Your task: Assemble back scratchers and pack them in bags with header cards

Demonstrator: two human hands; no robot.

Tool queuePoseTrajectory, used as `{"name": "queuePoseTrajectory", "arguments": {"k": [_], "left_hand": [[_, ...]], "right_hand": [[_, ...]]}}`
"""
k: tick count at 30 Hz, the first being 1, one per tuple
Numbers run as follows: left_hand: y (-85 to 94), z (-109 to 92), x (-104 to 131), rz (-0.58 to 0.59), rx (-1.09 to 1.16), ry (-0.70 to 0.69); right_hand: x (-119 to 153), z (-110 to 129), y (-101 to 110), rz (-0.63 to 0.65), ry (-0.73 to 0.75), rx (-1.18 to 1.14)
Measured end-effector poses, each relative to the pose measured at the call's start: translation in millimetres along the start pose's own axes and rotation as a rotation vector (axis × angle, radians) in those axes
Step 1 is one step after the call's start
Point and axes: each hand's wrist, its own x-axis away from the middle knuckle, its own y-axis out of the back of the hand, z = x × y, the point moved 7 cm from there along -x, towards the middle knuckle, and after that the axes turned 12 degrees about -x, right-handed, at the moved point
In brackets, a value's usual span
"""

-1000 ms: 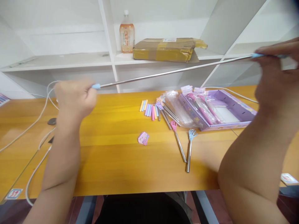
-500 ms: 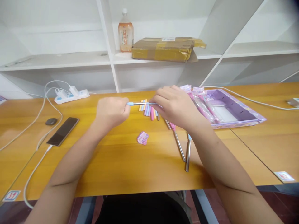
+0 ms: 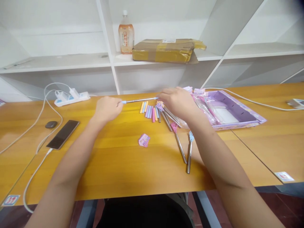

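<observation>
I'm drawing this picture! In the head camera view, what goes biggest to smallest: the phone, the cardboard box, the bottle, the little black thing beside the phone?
As they look here:
1. cardboard box
2. bottle
3. phone
4. little black thing

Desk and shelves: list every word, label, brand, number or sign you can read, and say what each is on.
Nothing reads for certain.
Bottle: red characters, too blurred.
Carton: white label, too small.
Left sticker: red marks, perhaps a number, too blurred.
Right sticker: too blurred.
Pink-purple card: print too small.
Purple tray: any wording on its patterned side too small.
</observation>
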Motion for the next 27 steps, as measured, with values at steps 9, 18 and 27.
{"name": "queuePoseTrajectory", "arguments": {"k": [9,18,27], "left_hand": [[-46.2,118,-6,-0.249,-0.119,0.127],[-66.8,138,-6,-0.231,-0.086,0.08],[-65.9,135,-2,-0.129,-0.118,0.115]], "right_hand": [[63,-170,-2,-0.103,-0.388,0.007],[117,-227,9,-0.124,-0.606,-0.061],[112,-223,10,-0.009,-0.714,-0.207]]}}
